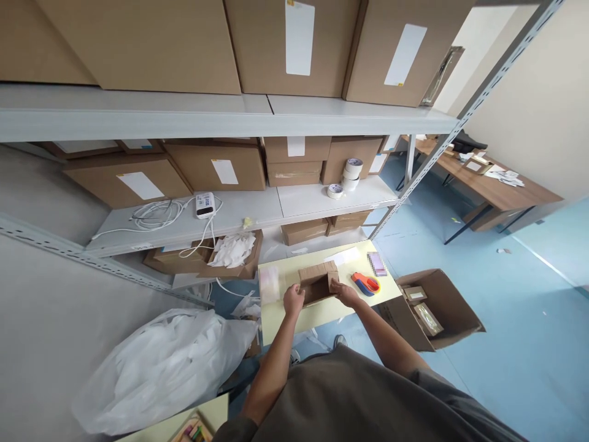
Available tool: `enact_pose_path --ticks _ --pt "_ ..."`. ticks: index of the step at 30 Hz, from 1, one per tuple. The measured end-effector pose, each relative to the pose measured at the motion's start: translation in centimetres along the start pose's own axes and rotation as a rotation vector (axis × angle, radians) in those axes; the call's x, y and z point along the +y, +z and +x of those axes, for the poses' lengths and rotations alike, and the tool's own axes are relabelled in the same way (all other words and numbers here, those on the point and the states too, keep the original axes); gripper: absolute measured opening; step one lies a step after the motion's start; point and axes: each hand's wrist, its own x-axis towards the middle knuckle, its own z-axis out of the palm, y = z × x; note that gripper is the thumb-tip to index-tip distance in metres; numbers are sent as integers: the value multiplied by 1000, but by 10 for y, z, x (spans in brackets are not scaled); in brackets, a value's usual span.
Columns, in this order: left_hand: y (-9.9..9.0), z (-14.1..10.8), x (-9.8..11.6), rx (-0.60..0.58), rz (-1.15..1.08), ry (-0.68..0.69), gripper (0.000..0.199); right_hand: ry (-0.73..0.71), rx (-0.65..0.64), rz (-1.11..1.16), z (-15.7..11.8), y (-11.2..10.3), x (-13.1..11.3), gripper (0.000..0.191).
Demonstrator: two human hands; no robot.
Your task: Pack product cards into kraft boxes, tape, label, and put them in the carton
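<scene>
A small brown cardboard box stands on the pale yellow table, its open top facing me and its inside dark. My left hand grips the left end of the box, fingers bent over its edge. At the right end, my right hand holds the box wall between thumb and fingers. Behind the box, a brown cardboard piece shows; whether it is a flap or a separate box I cannot tell. Right of my right hand lies an orange and blue tape dispenser. A purple printed item rests near the table's right edge.
A large open carton with small boxes inside stands on the floor at the right. On the left bulges a white plastic bag. Metal shelving rises ahead, holding cartons, tape rolls and a power strip.
</scene>
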Motion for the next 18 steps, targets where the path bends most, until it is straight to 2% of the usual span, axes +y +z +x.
enact_pose_path --ticks 2,5,7,10,14,18 --pt "6 -2 -2 -3 -75 65 29 11 -43 -70 3 -1 1 69" --pt "11 -13 -18 -60 -222 210 32 -1 -70 -84 6 -5 3 65" --pt "10 -21 -32 -106 -254 310 36 -4 -35 1 6 -5 4 57" --pt "9 -29 -46 -153 -188 411 46 39 55 218 3 3 7 47" --pt "14 -30 -49 -120 -113 393 52 127 239 439 -1 24 7 44" --pt "16 -17 -40 -7 21 368 59 248 400 368 -2 42 4 45"
